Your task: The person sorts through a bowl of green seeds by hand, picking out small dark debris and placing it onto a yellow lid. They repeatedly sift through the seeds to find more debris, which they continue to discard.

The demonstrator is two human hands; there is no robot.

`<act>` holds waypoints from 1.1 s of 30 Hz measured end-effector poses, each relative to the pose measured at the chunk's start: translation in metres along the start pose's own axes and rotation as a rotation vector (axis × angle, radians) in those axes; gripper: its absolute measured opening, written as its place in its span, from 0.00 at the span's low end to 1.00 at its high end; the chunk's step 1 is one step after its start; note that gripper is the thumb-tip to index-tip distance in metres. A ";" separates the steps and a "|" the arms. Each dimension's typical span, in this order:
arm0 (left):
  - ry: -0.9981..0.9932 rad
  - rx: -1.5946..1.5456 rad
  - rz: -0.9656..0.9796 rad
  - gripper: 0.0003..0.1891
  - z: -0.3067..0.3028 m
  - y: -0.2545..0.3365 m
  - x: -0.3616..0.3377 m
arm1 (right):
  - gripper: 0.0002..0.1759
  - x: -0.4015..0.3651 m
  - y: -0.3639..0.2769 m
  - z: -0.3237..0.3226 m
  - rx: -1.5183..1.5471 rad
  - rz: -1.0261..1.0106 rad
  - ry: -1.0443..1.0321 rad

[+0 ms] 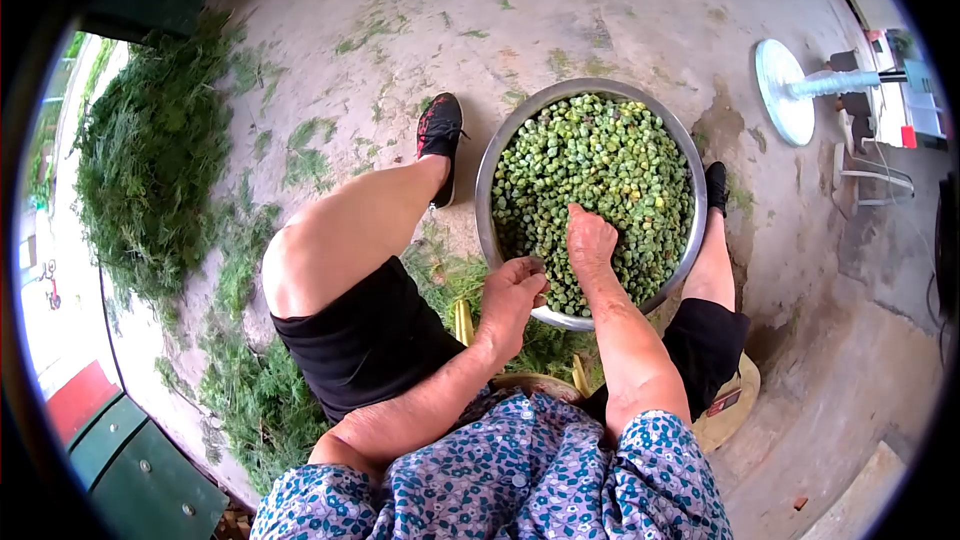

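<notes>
A large metal bowl [487,202] stands on the concrete floor between my feet, filled with small green round fruits [600,160]. My left hand [512,292] grips the bowl's near rim, fingers curled over the edge. My right hand [590,240] is pressed down into the green fruits near the bowl's front, its fingers buried among them, so I cannot tell what they hold. I sit low, with bare knees on either side of the bowl.
A big heap of cut green foliage [150,150] lies at the left, with scraps spread across the floor [330,50]. A white fan base [785,90] stands at the right. My black shoes [440,130] flank the bowl. A green bench [140,470] is at bottom left.
</notes>
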State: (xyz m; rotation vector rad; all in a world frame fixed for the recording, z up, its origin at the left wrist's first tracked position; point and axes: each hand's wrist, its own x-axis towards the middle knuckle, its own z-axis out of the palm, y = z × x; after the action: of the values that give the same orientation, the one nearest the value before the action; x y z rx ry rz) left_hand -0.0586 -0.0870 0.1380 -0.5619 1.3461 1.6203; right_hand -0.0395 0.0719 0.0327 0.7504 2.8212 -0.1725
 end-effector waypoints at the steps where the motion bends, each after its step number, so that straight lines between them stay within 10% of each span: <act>1: -0.004 0.007 -0.004 0.11 0.000 0.000 0.000 | 0.10 0.000 0.001 0.001 -0.022 -0.054 0.005; 10: 0.013 0.021 -0.004 0.10 0.001 0.002 -0.002 | 0.07 0.003 0.006 -0.007 -0.042 -0.152 -0.023; 18: 0.034 0.100 0.064 0.16 0.004 -0.009 0.006 | 0.08 -0.044 -0.005 -0.061 1.321 0.455 -0.143; 33: -0.025 0.325 0.111 0.03 0.000 -0.016 0.003 | 0.04 -0.124 -0.023 -0.059 0.893 0.235 0.221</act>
State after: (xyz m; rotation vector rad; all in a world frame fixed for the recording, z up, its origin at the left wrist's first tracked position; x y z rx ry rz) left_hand -0.0461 -0.0865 0.1277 -0.2748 1.6049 1.4478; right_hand 0.0433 0.0024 0.1212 1.3112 2.7385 -1.4371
